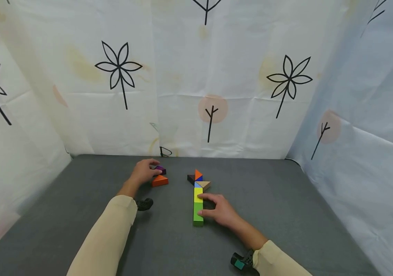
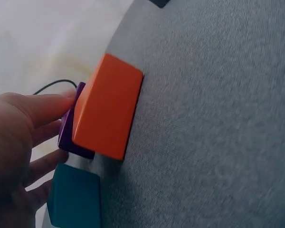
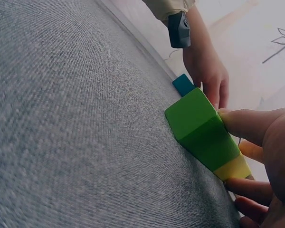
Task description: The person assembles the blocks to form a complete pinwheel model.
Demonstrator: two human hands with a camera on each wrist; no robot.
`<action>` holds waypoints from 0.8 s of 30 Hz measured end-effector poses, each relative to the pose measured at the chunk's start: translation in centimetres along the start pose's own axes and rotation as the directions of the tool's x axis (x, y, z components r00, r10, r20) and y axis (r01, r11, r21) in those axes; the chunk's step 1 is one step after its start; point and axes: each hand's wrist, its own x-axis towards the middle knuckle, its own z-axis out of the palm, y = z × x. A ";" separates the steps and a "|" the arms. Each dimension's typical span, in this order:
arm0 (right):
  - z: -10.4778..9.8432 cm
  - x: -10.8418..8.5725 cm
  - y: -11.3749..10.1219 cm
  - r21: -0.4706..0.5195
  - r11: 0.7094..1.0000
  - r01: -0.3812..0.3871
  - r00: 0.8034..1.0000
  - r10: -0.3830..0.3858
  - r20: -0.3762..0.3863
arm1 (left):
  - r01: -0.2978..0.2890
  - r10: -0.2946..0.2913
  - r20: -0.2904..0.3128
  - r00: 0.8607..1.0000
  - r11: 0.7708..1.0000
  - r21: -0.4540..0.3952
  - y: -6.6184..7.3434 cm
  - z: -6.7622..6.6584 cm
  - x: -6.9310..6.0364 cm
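In the head view my left hand [image 1: 144,171] pinches a purple block [image 1: 161,169] behind an orange-red triangular block [image 1: 160,181]. The left wrist view has the thumb of that hand [image 2: 19,142] on the purple block [image 2: 72,135], beside the orange block [image 2: 111,107]. My right hand [image 1: 222,210] lies along a row of blocks, thumb at the green one [image 1: 198,212], forefinger at the yellow one [image 1: 198,194]. From the right wrist, the hand [image 3: 275,154] holds the green block [image 3: 199,126] and yellow block [image 3: 233,167] between thumb and fingers.
Beyond the yellow block stand light blue [image 1: 197,184], tan [image 1: 204,185], dark [image 1: 191,179], blue and orange [image 1: 198,174] pieces. A teal block [image 2: 75,197] is near the left hand's fingers. Printed cloth [image 1: 182,76] borders the grey table [image 1: 268,199].
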 end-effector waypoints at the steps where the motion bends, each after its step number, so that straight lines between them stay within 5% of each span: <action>1: 0.0 0.0 0.0 0.006 1.000 -0.003 1.000 0.003 0.002 | 0.000 0.000 0.009 1.000 1.000 0.007 -0.1 0.0 0.0; 18: 0.0 0.1 0.1 0.014 0.999 0.032 0.999 -0.032 0.013 | 0.026 -0.029 0.026 0.999 0.993 0.112 -0.5 0.4 0.6; 24: 0.0 0.1 0.0 0.016 1.000 0.008 1.000 -0.008 0.012 | 0.030 -0.029 -0.009 1.000 0.996 0.087 -0.5 0.4 0.8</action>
